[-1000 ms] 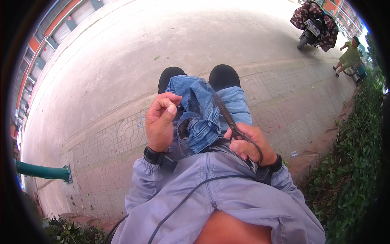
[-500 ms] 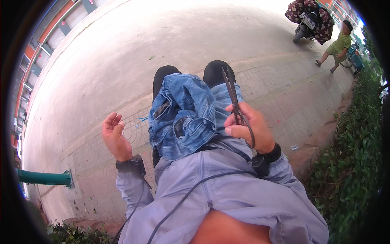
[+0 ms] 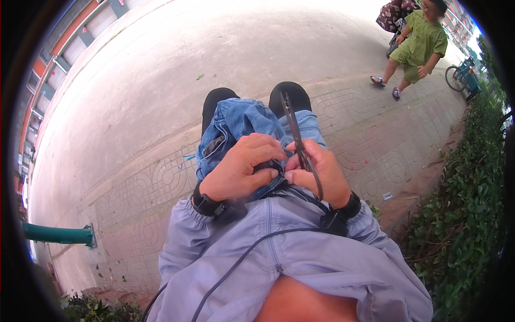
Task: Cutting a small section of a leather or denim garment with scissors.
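A bunched blue denim garment (image 3: 244, 126) hangs in front of me, above my two black shoes. My left hand (image 3: 241, 169) presses down on its near part, fingers curled into the cloth. My right hand (image 3: 316, 172) grips a pair of dark scissors (image 3: 295, 134) by the handles, with the blades pointing up and away past the denim's right side. The two hands touch at the fingertips. I wear a light blue jacket (image 3: 289, 252) with a dark cord across it, and a dark band on each wrist.
Patterned paving (image 3: 134, 198) lies underfoot, pale concrete beyond it. A green hedge (image 3: 466, 204) runs along the right. A green pipe (image 3: 56, 234) sticks out at the lower left. A person in green (image 3: 421, 40) walks at the upper right, near a bicycle (image 3: 461, 78) and a parked scooter.
My left hand swung out to the left, open, then came back onto the denim beside my right hand. The person in green has walked closer.
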Demonstrator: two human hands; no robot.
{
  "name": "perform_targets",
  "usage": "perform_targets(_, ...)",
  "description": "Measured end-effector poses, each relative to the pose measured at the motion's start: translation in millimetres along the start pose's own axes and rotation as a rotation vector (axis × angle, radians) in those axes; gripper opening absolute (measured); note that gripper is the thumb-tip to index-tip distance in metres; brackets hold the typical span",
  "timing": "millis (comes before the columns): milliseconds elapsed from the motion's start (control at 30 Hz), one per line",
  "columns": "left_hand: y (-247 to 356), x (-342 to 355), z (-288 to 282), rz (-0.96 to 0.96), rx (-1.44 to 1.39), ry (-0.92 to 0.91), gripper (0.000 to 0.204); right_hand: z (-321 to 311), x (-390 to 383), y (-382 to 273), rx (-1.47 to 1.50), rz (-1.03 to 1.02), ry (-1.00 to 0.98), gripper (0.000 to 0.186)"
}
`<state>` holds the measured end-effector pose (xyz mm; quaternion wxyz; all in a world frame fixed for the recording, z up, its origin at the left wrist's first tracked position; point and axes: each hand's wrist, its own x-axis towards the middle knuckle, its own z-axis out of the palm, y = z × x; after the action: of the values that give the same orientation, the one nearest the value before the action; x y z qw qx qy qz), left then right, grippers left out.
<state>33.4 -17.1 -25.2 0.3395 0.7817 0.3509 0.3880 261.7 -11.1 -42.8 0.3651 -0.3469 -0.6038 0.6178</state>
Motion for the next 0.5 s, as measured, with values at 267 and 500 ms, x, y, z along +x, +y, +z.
perform_targets(267, -29.4, 16.5, 6.4, 0.009, 0.187, 0.127, 0.010, 0.4, 4.3, 5.5, 0.046, 0.051, 0.085, 0.047)
perform_targets(500, -27.9, 23.5, 9.5, -0.117, 0.014, 0.334, 0.010, 6.9, 7.3, 7.3, -0.021, -0.057, 0.020, 0.047)
